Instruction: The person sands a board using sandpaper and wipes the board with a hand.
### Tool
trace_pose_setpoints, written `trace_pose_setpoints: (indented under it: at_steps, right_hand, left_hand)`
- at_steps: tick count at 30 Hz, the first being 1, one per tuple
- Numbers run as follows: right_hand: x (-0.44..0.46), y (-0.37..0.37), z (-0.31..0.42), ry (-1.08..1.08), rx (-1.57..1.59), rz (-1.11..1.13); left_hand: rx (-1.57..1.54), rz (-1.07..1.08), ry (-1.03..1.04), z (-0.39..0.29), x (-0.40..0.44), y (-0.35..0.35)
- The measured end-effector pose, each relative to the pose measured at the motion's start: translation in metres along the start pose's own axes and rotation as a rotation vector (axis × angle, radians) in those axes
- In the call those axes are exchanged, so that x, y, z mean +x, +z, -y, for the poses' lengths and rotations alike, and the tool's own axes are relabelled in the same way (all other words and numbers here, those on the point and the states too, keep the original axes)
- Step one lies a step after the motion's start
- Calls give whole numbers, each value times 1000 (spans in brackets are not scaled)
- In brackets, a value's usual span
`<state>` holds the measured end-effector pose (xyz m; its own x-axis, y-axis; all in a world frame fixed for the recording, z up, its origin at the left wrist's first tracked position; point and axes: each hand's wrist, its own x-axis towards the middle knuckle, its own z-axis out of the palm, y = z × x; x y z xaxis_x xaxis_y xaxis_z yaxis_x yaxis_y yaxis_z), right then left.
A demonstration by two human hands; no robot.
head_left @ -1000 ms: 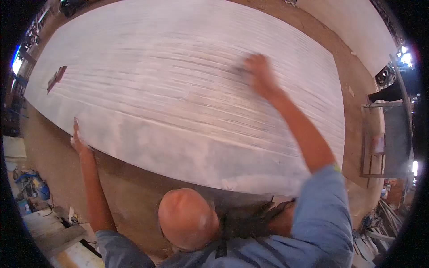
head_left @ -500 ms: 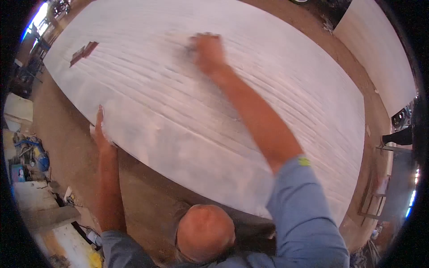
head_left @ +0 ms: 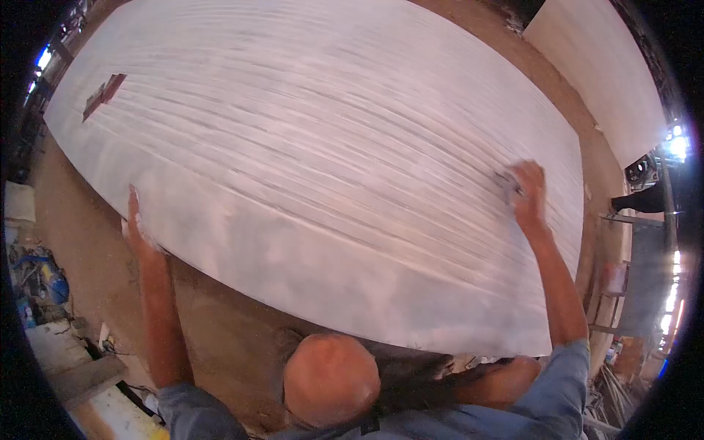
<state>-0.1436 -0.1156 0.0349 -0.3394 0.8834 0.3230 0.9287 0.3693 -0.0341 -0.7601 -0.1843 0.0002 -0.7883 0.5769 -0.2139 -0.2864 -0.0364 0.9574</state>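
A large white board (head_left: 293,213) with long dusty streaks stretches across most of the view. At its near left edge, my left hand (head_left: 139,227) grips the rim, fingers lying over the top face and the thumb at the side. Far to the right on the same surface, my right hand (head_left: 529,192) is closed and presses down a small greyish piece of sandpaper (head_left: 506,183), blurred and partly covered by the fingers. Two reddish-brown strips (head_left: 105,95) lie crosswise on the board's left part, away from both hands.
Another pale panel (head_left: 598,73) leans at the upper right. Brown floor (head_left: 81,227) surrounds the board. Blue tools (head_left: 51,279) and clutter sit at the far left. A person's dark-clad foot or leg (head_left: 642,202) shows by a grey metal stand (head_left: 645,257) on the right.
My right hand has swept along the board from the upper middle to the right side with the sandpaper. My left hand stays on the edge. The view has shifted slightly.
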Motion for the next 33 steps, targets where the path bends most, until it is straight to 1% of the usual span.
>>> trace_pose_setpoints:
  at_steps: [1, 2, 3, 4, 5, 6, 7, 8, 9, 10, 12, 14, 15, 16, 17, 18, 19, 20, 21, 23, 24, 26, 28, 29, 30, 31, 33]
  right_hand:
    - [21, 13, 22, -111, -6, -50]
    - [50, 51, 44, -190, -52, -134]
    - [93, 64, 96, -229, 127, -168]
    - [137, 81, 146, -257, 192, -223]
    - [184, 110, 184, -342, 284, -293]
    - [222, 102, 230, -301, 262, -83]
    - [248, 124, 260, -281, 308, -186]
    - [268, 117, 284, -245, 79, -36]
    - [266, 129, 290, -287, 14, -298]
    - [250, 121, 266, -233, -21, -296]
    - [210, 101, 230, -273, 215, -247]
    - [148, 61, 149, -220, 77, 34]
    - [103, 41, 103, -203, 152, 5]
    - [57, 36, 49, -215, 132, -87]
    - [10, 8, 7, -81, 52, 31]
    - [-48, -2, -52, -39, 17, -78]
    - [-106, -4, -114, -35, -96, -221]
    - [-161, -25, -163, 101, -135, -232]
    - [-210, -54, -209, 245, -185, -144]
    - [-254, -117, -231, 665, -363, 125]
    - [-251, -131, -225, 675, -364, 120]
    - [-221, -135, -200, 568, -100, -208]
    - [-206, -92, -209, 294, -265, -278]
    - [-190, -82, -196, 225, -113, -266]
    - [-177, -63, -190, 182, -150, -215]
    - [-160, -71, -170, 158, -74, -121]
    - [-170, -65, -184, 152, -46, -161]
  left_hand:
    - [-8, 42, 21, 4, 5, -7]
    - [-8, 69, 32, 6, 8, -11]
    - [-12, 93, 38, 9, 10, -14]
    - [-12, 105, 44, 10, 12, -18]
    - [-13, 123, 50, 12, 12, -24]
    - [-12, 143, 49, 15, 12, -28]
    - [-14, 165, 50, 16, 16, -32]
    - [-15, 189, 42, 20, 21, -33]
    - [-12, 210, 35, 22, 30, -35]
    - [-4, 234, 22, 25, 37, -36]
    - [4, 260, -2, 29, 49, -42]
    - [5, 279, -26, 32, 62, -53]
    - [7, 289, -39, 34, 68, -58]
    - [9, 298, -55, 35, 75, -64]
    - [11, 311, -72, 36, 82, -68]
    - [8, 323, -95, 37, 89, -74]
    - [5, 334, -116, 38, 99, -77]
    - [-5, 347, -145, 37, 109, -81]
    - [-5, 360, -174, 36, 117, -80]
    - [-20, 371, -230, 35, 128, -83]
    - [-31, 369, -273, 33, 131, -81]
    - [17, 372, -218, 31, 134, -82]
    - [58, 368, -171, 27, 128, -79]
    - [73, 366, -158, 23, 125, -79]
    - [84, 359, -144, 22, 122, -78]
    - [96, 351, -136, 21, 120, -79]
    - [122, 339, -121, 17, 115, -76]
